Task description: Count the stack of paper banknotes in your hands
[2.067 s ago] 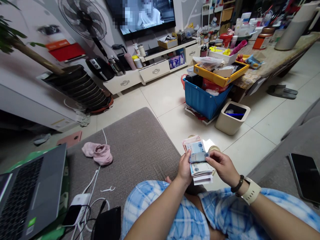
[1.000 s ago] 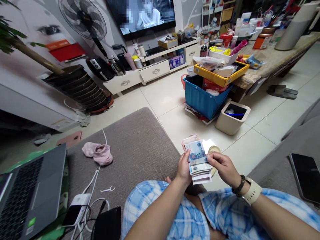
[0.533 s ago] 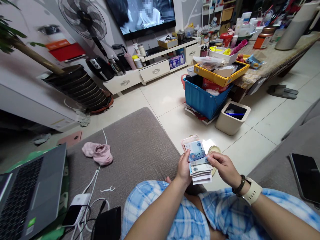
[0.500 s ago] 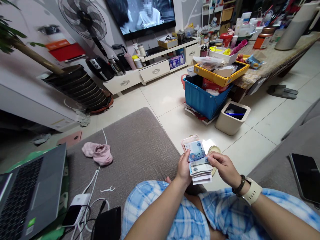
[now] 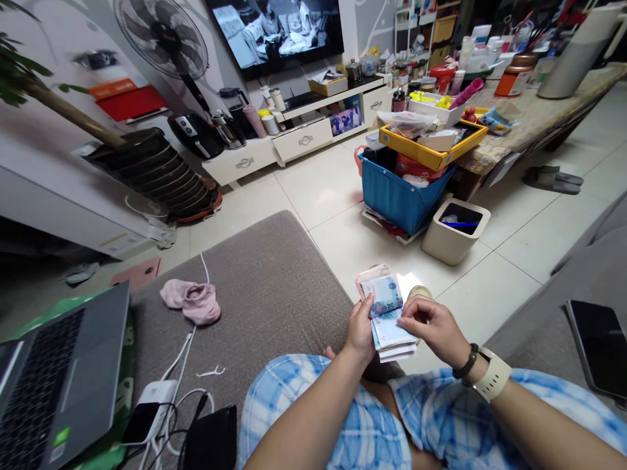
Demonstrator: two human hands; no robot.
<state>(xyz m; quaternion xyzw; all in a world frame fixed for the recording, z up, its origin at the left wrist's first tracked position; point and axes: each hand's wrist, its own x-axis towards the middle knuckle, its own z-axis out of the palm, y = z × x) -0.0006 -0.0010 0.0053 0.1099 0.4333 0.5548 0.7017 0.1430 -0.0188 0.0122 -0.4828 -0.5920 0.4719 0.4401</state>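
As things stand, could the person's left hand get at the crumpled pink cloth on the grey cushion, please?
Probably not yet: the left hand grips the stack of banknotes, though only bare grey cushion lies before the crumpled pink cloth.

Both forearms are bare, with no sleeves reaching into the lower part of the frame. The right wrist, at lower right, wears a watch (image 5: 491, 375) on a broad cream-coloured strap, and just beside it, nearer the right hand (image 5: 431, 326), a thin bracelet of dark beads (image 5: 465, 361). Along the bottom edge the lap is covered by loose shorts (image 5: 362, 424) in a light blue and white check.
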